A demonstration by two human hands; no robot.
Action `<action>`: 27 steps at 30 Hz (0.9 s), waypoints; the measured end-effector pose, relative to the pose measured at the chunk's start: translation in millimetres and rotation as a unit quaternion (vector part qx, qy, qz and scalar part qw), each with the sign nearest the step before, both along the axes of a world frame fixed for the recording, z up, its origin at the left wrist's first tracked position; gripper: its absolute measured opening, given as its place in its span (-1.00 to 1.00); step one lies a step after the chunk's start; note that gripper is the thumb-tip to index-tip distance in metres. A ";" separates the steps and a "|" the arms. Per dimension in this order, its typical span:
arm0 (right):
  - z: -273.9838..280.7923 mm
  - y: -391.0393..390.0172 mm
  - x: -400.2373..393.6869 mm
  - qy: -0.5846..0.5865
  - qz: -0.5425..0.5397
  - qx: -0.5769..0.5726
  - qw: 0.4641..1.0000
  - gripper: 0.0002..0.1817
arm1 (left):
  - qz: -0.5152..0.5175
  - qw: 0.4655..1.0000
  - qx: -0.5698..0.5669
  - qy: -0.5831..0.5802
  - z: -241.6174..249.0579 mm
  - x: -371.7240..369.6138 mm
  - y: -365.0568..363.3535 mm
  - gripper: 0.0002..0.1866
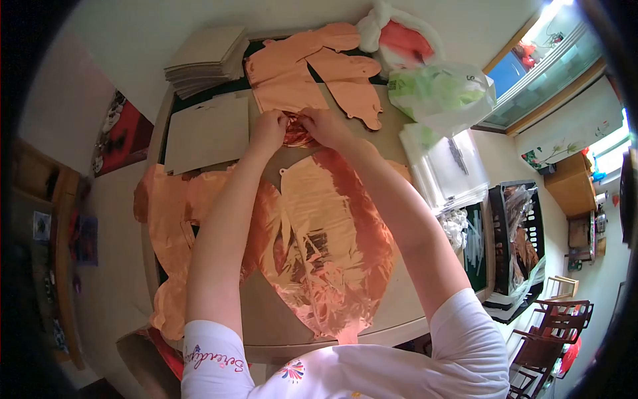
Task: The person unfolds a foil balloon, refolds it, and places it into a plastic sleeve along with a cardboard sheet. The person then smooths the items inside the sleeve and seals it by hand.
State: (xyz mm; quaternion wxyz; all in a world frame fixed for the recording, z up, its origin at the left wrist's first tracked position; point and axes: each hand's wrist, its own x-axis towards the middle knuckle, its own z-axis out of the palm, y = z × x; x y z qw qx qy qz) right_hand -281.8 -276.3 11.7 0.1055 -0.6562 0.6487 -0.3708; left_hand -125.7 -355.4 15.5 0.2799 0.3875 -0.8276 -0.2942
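Both my hands are at the far middle of the table, closed on a crumpled shiny rose-gold foil balloon point(298, 137) between them. My left hand point(267, 131) pinches its left side and my right hand point(327, 126) its right side. Just beyond them lie flat, matte rose-gold foil balloons point(282, 81), partly overlapping. Under my forearms, nearer my body, a large glossy foil balloon point(325, 233) is spread out, wrinkled, with a small holed tab at its edge. More flat foil balloons point(174, 256) lie to the left, partly hidden by my left arm.
Stacked grey cardboard sheets point(206, 56) and loose cardboard point(206, 133) sit at the back left. On the right are a green-white plastic bag point(442, 96), clear plastic sleeves point(445, 169), white straws point(474, 243) and a black crate point(515, 233). A white fluffy bundle point(379, 26) lies at the back.
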 end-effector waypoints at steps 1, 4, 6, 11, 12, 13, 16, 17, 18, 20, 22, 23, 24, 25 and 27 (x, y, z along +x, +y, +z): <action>2.2 0.4 0.8 -0.001 0.002 0.005 1.000 -0.76 | 0.012 1.000 0.002 0.002 2.9 0.1 1.7 -0.85; 5.1 2.3 3.1 0.020 -0.024 0.019 0.999 -0.76 | 0.024 0.999 0.004 0.024 -2.0 0.6 1.3 -0.83; -3.6 -5.0 3.4 0.041 -0.065 0.005 0.997 -0.77 | 0.039 0.999 -0.030 0.021 -1.5 0.9 5.7 -0.81; 15.8 -28.4 3.3 -0.162 -0.212 -0.106 0.958 -0.78 | 0.043 0.933 -0.283 -0.217 4.1 -4.0 28.6 -0.65; 29.1 -28.1 3.3 -0.179 -0.215 -0.099 0.955 -0.77 | 0.023 0.927 -0.265 -0.266 3.6 -5.8 28.6 -0.50; 41.3 -26.8 4.5 -0.196 -0.219 -0.090 0.952 -0.77 | 0.017 0.917 -0.271 -0.290 -2.0 -6.3 25.9 -0.48; 76.4 -27.4 7.2 -0.378 -0.159 -0.128 0.903 -0.73 | 0.006 0.910 -0.237 -0.341 -10.3 -17.2 9.5 -0.44; 83.6 -34.7 -0.8 -0.291 -0.165 -0.205 0.920 -0.76 | 0.005 0.919 -0.185 -0.348 -6.0 -21.9 3.7 -0.44; 91.1 -45.8 -16.4 -0.201 -0.169 -0.280 0.923 -0.77 | 0.003 0.926 -0.133 -0.354 -3.4 -26.7 -1.8 -0.44; 121.6 -36.4 -30.0 -0.108 -0.177 -0.313 0.927 -0.82 | 0.004 0.948 -0.124 -0.292 -17.6 -35.4 -20.6 -0.47; 166.6 -19.6 -43.0 -0.105 -0.165 -0.271 0.943 -0.82 | 0.009 0.950 -0.121 -0.289 -18.1 -38.7 -22.9 -0.48; 181.5 -17.8 -55.0 -0.101 -0.147 -0.268 0.947 -0.75 | 0.013 0.940 -0.123 -0.318 -6.4 -39.1 -19.4 -0.47; 202.6 -5.6 -53.9 -0.131 -0.195 -0.245 0.941 -0.80 | 0.018 0.930 -0.125 -0.346 0.2 -39.6 -17.2 -0.47; 223.3 9.6 -48.4 -0.161 -0.242 -0.221 0.931 -0.80 | 0.009 0.934 -0.120 -0.336 -3.5 -40.9 -19.9 -0.46; 250.8 32.9 -40.0 -0.205 -0.068 -0.350 0.912 -0.80 | -0.010 0.942 -0.113 -0.316 -15.5 -41.0 -31.0 -0.45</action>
